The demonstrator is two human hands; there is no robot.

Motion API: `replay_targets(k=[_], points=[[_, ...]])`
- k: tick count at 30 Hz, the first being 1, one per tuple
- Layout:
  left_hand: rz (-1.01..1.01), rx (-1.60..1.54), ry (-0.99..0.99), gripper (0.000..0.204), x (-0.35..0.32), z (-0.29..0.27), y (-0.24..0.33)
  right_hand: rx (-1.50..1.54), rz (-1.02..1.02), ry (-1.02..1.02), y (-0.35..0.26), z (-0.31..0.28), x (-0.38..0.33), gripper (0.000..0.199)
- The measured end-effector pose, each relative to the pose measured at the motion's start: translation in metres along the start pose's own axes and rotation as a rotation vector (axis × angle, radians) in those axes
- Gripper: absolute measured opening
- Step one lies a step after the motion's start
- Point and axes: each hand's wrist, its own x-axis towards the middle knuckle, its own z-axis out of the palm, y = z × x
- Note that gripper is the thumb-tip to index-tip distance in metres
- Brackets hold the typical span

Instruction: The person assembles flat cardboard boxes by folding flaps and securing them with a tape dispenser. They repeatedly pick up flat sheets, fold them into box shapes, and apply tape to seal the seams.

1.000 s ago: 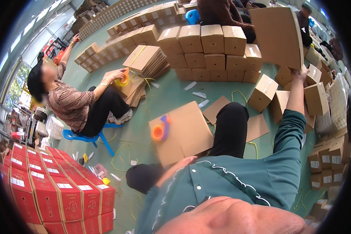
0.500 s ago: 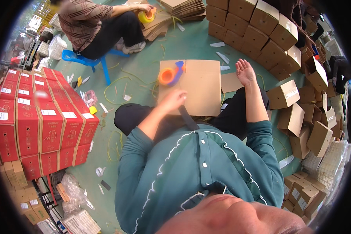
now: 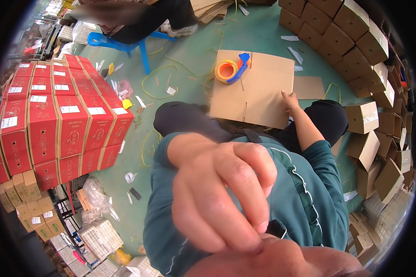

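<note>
Across my knees lies a brown piece of cardboard (image 3: 268, 85), flat on top with slits along its middle. A blue tape dispenser (image 3: 241, 68) with an orange-and-yellow tape roll rests on its far left part, touched by neither hand. At the right edge of the cardboard, my right hand (image 3: 290, 100) grips it, thumb on top and the other fingers partly hidden. My left hand (image 3: 219, 189) is raised close to the camera, above my chest, with bent fingers drawn together. Whatever its fingertips hold, if anything, is hidden.
Red cartons (image 3: 74, 120) stand stacked at left. Brown boxes (image 3: 335, 44) form a wall at far right, with open boxes (image 3: 363, 117) below. A person in dark trousers (image 3: 159, 21) sits on a blue stool (image 3: 113, 42). Yellow straps and paper scraps litter the green floor.
My left hand has left the cardboard and come up close to the camera. My right hand, raised and spread before, now grips the cardboard's right edge. The whole view has shifted.
</note>
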Motion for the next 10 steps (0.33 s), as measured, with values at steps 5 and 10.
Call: replay_targets(k=[5, 10], points=[[-0.034, -0.060, 0.039, 0.004, -0.009, -0.011, -0.003, 0.028, 0.111, 0.025, 0.000, -0.005, -0.003, 0.082], [-0.033, -0.137, 0.024, 0.007, -0.009, -0.021, -0.004, 0.001, 0.046, 0.041, 0.018, -0.005, 0.019, 0.084]])
